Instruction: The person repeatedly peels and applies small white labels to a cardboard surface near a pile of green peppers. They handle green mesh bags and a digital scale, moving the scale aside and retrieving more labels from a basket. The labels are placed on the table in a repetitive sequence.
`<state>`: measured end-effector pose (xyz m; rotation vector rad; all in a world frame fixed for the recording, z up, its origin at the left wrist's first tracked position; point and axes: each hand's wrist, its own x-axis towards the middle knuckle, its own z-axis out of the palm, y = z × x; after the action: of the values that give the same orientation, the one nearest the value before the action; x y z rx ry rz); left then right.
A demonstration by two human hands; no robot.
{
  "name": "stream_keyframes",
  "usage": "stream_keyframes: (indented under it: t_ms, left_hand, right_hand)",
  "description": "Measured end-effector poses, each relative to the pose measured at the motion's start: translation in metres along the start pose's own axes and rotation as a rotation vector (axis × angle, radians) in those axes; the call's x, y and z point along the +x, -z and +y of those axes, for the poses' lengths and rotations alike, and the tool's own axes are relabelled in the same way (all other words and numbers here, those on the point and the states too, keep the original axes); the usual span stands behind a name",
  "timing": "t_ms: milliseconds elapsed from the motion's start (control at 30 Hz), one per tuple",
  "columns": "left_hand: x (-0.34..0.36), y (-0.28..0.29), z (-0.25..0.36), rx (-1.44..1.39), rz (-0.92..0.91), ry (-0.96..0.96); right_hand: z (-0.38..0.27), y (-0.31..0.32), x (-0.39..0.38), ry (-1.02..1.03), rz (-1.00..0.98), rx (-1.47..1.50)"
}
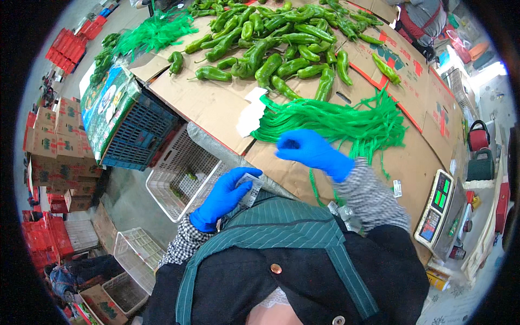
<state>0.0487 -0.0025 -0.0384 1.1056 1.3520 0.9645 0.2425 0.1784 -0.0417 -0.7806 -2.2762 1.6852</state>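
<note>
My left hand [222, 197], in a blue glove, is at the cardboard-covered table's near edge, its fingers closed on a small whitish printed label [249, 190]. My right hand [314, 153], gloved the same way, hovers by the near side of a bundle of green mesh netting [330, 120]. Its thumb and fingers curl together; whether anything small is between them is hidden. A torn white sheet [252, 114] lies at the bundle's left end. Beyond the netting is a heap of long green peppers [271, 46].
A digital scale [435, 208] stands at the right. To the left are a blue crate [138, 130], a white plastic basket [181, 173] with a few green bits, and stacked cardboard boxes [62, 146]. More green netting [157, 33] lies at the far left; another person [425, 21] is at far right.
</note>
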Motion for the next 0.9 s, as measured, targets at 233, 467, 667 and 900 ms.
stream_keyframes:
  t_ms: [233, 467, 667, 900]
  left_hand:
    - [-0.014, -0.005, 0.007, 0.112, 0.132, 0.089]
    - [-0.022, 0.000, 0.005, 0.011, 0.091, 0.259]
    - [-0.021, -0.003, 0.017, 0.104, 0.024, -0.093]
    - [0.007, 0.027, 0.038, 0.135, 0.217, 0.036]
  right_hand:
    - [0.054, -0.067, 0.078, 0.266, 0.476, -0.600]
    - [0.045, -0.046, 0.053, 0.230, 0.431, -0.138]
    - [0.015, -0.034, 0.031, 0.091, 0.280, 0.289]
    - [0.010, -0.029, 0.010, 0.184, 0.100, 0.257]
